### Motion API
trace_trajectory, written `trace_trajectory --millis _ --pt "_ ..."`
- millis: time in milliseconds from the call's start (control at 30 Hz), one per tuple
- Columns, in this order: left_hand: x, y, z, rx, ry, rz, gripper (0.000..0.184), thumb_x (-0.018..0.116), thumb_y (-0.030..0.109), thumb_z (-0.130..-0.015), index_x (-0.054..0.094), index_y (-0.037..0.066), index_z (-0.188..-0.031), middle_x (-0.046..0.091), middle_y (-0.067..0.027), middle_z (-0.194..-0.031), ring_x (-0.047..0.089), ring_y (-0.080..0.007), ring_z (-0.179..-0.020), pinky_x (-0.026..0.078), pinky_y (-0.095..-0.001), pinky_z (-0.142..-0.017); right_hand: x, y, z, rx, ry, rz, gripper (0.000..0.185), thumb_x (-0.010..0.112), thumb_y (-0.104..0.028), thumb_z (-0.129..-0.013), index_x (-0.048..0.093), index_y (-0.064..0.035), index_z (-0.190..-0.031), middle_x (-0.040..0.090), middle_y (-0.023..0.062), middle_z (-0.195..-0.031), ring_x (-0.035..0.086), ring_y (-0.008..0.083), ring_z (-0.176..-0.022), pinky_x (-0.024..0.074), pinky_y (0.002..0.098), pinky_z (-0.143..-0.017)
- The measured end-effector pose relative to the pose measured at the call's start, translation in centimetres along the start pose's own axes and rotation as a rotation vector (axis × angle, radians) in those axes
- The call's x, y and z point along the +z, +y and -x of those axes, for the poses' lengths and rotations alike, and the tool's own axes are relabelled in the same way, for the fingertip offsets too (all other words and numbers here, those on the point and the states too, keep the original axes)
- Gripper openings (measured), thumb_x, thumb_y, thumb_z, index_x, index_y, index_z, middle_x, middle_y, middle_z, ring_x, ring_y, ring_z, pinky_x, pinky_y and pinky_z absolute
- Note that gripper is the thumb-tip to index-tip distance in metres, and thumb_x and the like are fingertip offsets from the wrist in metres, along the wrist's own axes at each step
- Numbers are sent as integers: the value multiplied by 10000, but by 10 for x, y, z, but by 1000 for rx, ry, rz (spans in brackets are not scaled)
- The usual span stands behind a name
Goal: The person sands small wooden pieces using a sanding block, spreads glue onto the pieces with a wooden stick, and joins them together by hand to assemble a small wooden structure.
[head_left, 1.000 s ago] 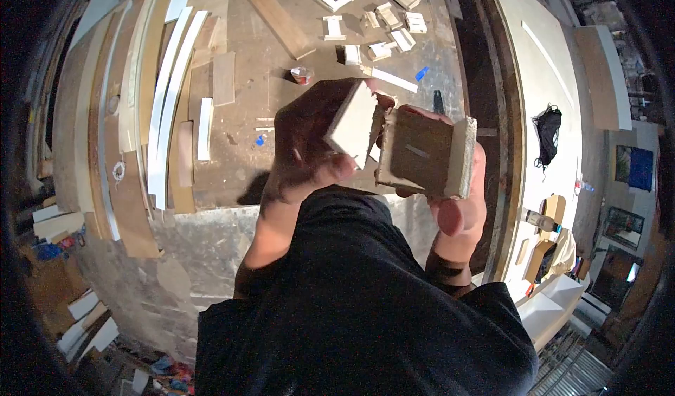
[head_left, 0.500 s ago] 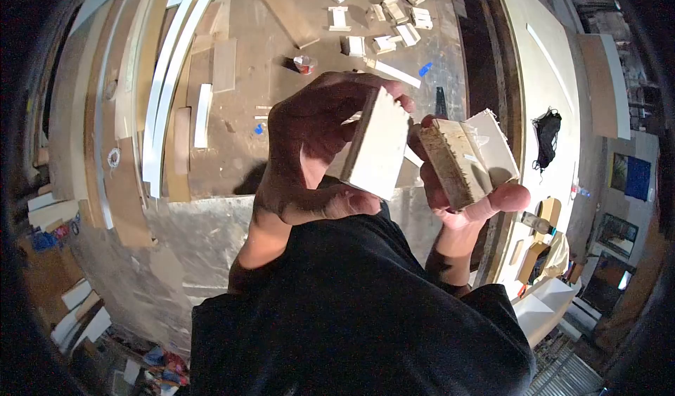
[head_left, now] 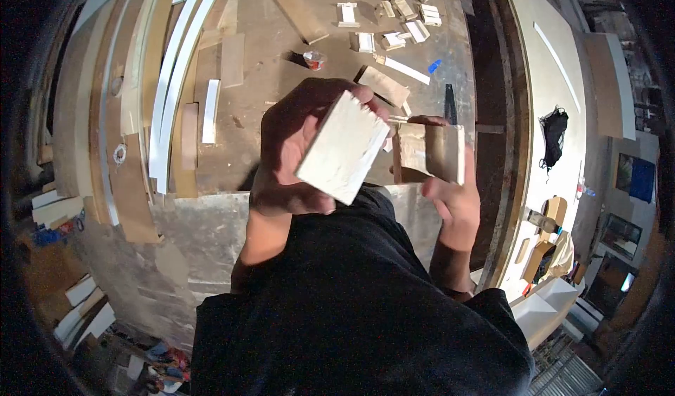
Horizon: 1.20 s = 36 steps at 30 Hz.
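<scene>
My left hand is closed around a small pale wooden piece, whose broad face with a ragged upper edge is turned up to me. In my right hand is a small wooden channel-shaped piece, gripped between thumb and fingers, with side walls around a hollow middle. Both pieces are held close together above the workbench's front edge, and I cannot tell whether they touch. Behind them on the bench lies a flat wooden block. Part of my left fingers is hidden behind the piece.
Several small wooden assemblies lie at the back of the workbench. A small red-and-white cup, a blue object and a dark ruler-like strip are nearby. Long white strips lie left; a black mesh item is right.
The piece in my left hand has turned its broad face toward me and shifted left. My right hand has rotated its piece, so the hollow now shows. The view has shifted slightly.
</scene>
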<state>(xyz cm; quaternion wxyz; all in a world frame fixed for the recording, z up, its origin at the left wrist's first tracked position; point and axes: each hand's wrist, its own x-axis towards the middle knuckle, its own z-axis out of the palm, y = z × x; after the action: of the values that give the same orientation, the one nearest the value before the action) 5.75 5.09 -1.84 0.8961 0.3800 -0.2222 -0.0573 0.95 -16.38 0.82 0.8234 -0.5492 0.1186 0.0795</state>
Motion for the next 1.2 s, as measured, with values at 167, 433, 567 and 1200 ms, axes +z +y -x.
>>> trace_trajectory --millis 167,433,567,1200 --pt "-13 7 5 -21 -41 125 963 901 352 -632 430 -52 -1368 566 -171 -1267 593 -305 -1142 528 -451 -911 -30 58 -39 -102 -60 548 787 917 -12 -587 509 -22 -1260 655 53 -1103 628 147 -968 523 289 -858" --pt "-29 26 14 -116 -43 62 972 896 359 -621 429 -56 -1366 575 -194 -1235 597 -311 -1137 533 -448 -919 -79 219 -78 -8 -30 380 822 862 -17 -672 372 -54 -1331 662 144 -1085 666 185 -963 568 331 -797" --pt "-32 39 19 -173 -29 -21 976 892 367 -614 431 -59 -1361 582 -212 -1215 601 -314 -1134 533 -446 -931 -103 286 -89 -52 42 736 698 864 -107 -696 444 -55 -1251 670 167 -1054 674 227 -963 550 352 -785" --pt "-77 50 46 -123 88 -5 1005 923 336 -564 433 -48 -1353 569 -243 -1199 602 -339 -1122 547 -429 -934 -125 303 -89 -528 42 1357 744 863 -282 -583 542 -35 -1208 588 154 -1109 536 392 -1017 447 459 -865"
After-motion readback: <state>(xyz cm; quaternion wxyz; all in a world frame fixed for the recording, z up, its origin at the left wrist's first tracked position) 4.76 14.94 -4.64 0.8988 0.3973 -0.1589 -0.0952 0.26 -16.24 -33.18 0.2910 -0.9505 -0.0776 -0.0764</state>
